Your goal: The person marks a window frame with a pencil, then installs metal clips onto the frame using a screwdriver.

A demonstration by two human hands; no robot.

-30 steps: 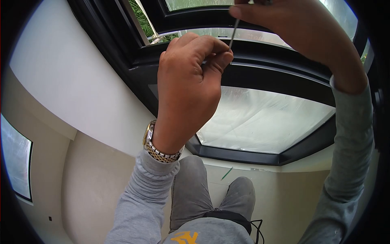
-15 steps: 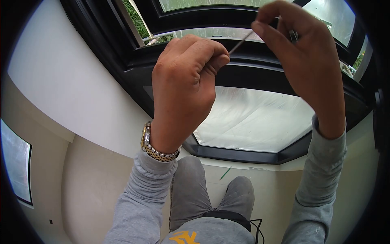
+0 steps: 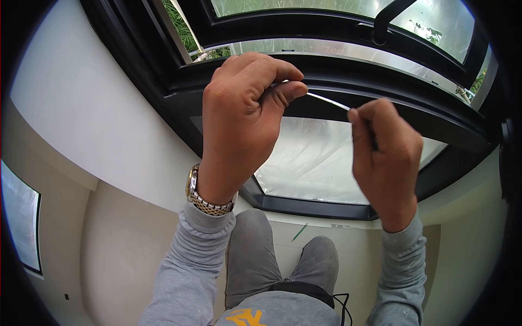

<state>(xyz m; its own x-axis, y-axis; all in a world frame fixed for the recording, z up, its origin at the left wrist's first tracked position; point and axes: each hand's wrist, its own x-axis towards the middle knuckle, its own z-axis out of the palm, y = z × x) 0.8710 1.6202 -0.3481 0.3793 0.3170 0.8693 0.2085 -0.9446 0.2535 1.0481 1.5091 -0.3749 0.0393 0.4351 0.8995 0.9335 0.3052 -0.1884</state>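
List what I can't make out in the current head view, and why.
White strip: head view; its ends are hidden by the left hand and right hand.
Watch: head view; its dial is turned away from the camera.
Window handle: head view; upper end cut off by the top edge.
Yellow print: head view; lower part cut off by the bottom edge.
Green stick: head view; too small to identify.

Large black-framed glass window [image 3: 321, 146] at the far side, daylit.
Smooth white wall [image 3: 109, 119] left, smaller black-edged window [image 3: 20, 217] farther left, pale floor [image 3: 287, 252] near.
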